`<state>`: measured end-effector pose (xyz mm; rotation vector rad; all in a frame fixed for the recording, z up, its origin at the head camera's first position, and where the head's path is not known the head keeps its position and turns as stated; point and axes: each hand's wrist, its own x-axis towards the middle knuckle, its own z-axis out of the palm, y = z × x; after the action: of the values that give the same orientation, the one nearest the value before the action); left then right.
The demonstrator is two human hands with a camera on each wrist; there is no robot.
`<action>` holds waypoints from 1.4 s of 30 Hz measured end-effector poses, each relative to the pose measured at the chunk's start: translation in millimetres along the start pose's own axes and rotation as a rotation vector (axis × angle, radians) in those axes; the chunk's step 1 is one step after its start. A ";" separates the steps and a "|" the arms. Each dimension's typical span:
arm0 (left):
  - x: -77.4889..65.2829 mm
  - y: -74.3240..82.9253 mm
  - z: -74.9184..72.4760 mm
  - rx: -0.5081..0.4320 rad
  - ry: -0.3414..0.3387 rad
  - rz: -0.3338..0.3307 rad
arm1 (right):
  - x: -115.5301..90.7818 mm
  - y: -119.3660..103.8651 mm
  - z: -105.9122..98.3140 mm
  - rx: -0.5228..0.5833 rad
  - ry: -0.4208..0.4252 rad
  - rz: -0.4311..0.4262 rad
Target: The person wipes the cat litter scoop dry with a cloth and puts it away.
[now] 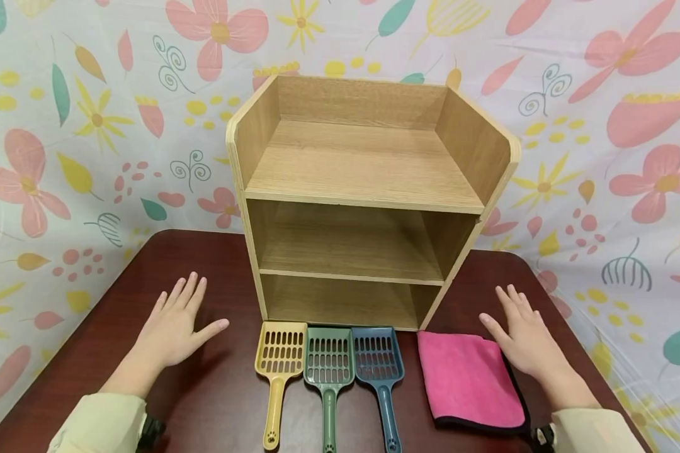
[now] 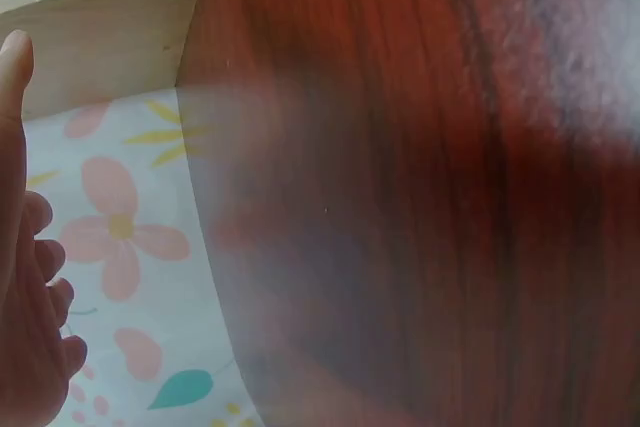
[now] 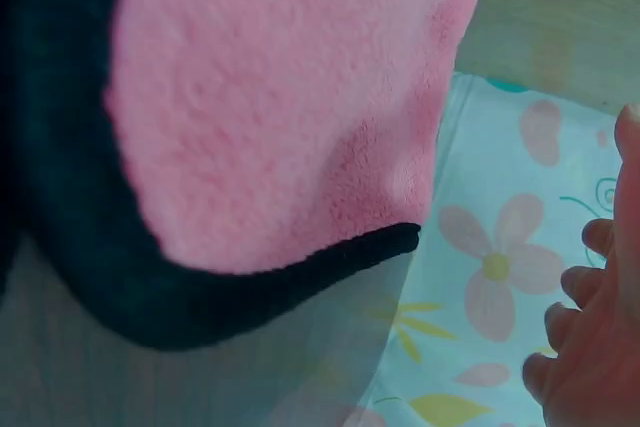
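My left hand [image 1: 172, 324] is held over the left side of the dark red table, palm down, fingers straight and thumb out, holding nothing. On the other side my right hand [image 1: 521, 336] is stretched out the same way beside a folded pink cloth [image 1: 470, 380] with black edging. Three slotted litter scoops lie side by side between the hands, handles toward me: a yellow scoop [image 1: 280, 358], a green scoop [image 1: 328, 365] and a blue scoop [image 1: 378, 362]. In the right wrist view the pink cloth [image 3: 290, 97] fills much of the picture, with the fingers [image 3: 585, 287] at the right edge.
A wooden shelf unit [image 1: 345, 198] with a walled top and two bare compartments stands behind the scoops. The table [image 1: 215, 409] has rounded far corners. A flower-printed curtain [image 1: 119, 94] hangs behind and along both sides.
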<state>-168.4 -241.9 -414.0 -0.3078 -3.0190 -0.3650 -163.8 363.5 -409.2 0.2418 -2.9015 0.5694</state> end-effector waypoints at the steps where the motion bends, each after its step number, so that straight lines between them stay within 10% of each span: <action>1: -0.8 1.4 0.1 -0.002 -0.001 0.002 | -0.2 -0.4 0.0 0.033 -0.014 0.004; 22: -11.2 23.5 15.3 -0.226 -0.037 0.028 | -4.4 -13.5 1.0 0.189 -0.204 0.145; 42: -20.3 46.5 29.3 -0.660 -0.177 -0.080 | -6.3 -7.1 19.9 0.118 -0.284 0.015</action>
<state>-140.7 -194.4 -434.0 -0.2666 -2.9803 -1.4090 -159.1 350.2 -426.1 0.3436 -3.1468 0.7676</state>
